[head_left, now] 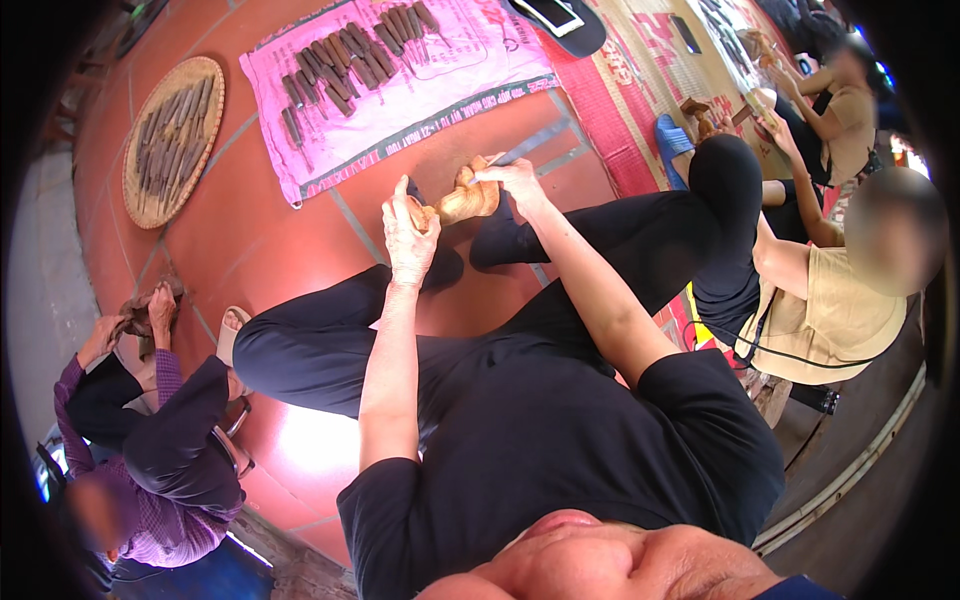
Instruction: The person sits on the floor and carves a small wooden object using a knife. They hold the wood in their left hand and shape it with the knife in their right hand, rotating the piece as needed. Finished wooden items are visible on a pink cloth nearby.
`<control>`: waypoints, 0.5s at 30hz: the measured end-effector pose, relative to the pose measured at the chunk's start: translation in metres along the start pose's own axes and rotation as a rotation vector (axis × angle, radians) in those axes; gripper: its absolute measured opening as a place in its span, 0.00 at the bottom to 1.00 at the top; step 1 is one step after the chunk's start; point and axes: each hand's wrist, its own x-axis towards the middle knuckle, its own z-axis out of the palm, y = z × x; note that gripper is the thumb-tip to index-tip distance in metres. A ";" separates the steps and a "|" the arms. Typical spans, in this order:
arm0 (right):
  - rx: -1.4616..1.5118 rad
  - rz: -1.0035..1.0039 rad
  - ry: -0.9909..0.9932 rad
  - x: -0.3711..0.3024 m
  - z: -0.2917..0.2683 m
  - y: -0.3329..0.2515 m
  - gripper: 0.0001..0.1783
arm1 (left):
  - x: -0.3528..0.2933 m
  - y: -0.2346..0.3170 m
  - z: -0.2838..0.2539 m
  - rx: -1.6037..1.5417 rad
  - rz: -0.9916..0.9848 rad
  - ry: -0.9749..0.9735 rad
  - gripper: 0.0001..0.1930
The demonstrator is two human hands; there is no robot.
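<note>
A carved piece of light-brown wood (468, 204) is held out in front of my bent knees, above the tiled floor. My left hand (408, 232) is wrapped round its left end, with the fingers curled. At its right end my right hand (515, 180) grips a long flat grey tool (538, 140), whose far part sticks out up and to the right. The kind of tool and its working end, hidden by the fingers and wood, cannot be made out.
Rows of wood-handled tools (345, 60) lie on a pink sheet (440, 95) ahead. A round woven tray (132, 190) with more dark sticks is at the left. A cap with a phone (550, 12) sits beyond. People (830, 300) work at the right, another person (175, 500) at the lower left.
</note>
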 end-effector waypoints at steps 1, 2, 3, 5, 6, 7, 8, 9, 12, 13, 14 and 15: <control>-0.040 -0.006 -0.034 0.001 0.000 0.002 0.10 | 0.000 -0.001 0.001 -0.008 0.010 0.001 0.38; 0.003 0.018 -0.003 0.001 -0.002 0.002 0.10 | 0.000 -0.001 0.002 -0.015 0.020 0.003 0.38; 0.045 0.042 0.026 0.000 -0.005 -0.001 0.10 | 0.001 -0.001 0.002 0.004 0.029 0.006 0.37; 0.040 0.104 0.180 0.008 -0.011 0.003 0.10 | 0.003 -0.002 0.001 0.044 0.047 0.011 0.37; 0.048 0.099 0.175 0.007 -0.010 0.001 0.10 | 0.003 -0.002 0.001 0.029 0.030 0.004 0.37; 0.056 0.095 0.169 0.005 -0.008 -0.001 0.11 | 0.003 -0.002 0.000 0.014 0.012 -0.004 0.37; 0.064 0.091 0.164 0.004 -0.006 -0.003 0.11 | 0.003 -0.002 -0.001 -0.001 -0.005 -0.012 0.38; 0.060 0.076 0.111 0.003 -0.004 -0.003 0.11 | 0.004 -0.002 -0.001 0.005 -0.003 -0.009 0.38; 0.051 0.064 0.012 -0.001 0.003 -0.006 0.12 | 0.006 -0.001 0.000 0.013 0.010 0.001 0.37; 0.051 0.082 0.019 -0.003 0.005 -0.011 0.12 | 0.006 -0.001 -0.001 0.009 0.019 0.004 0.37; 0.051 0.101 0.025 -0.004 0.006 -0.014 0.12 | 0.006 -0.001 -0.001 0.005 0.027 0.008 0.37; 0.060 0.102 0.067 -0.003 0.001 -0.013 0.11 | 0.007 -0.001 -0.001 0.014 0.035 0.012 0.37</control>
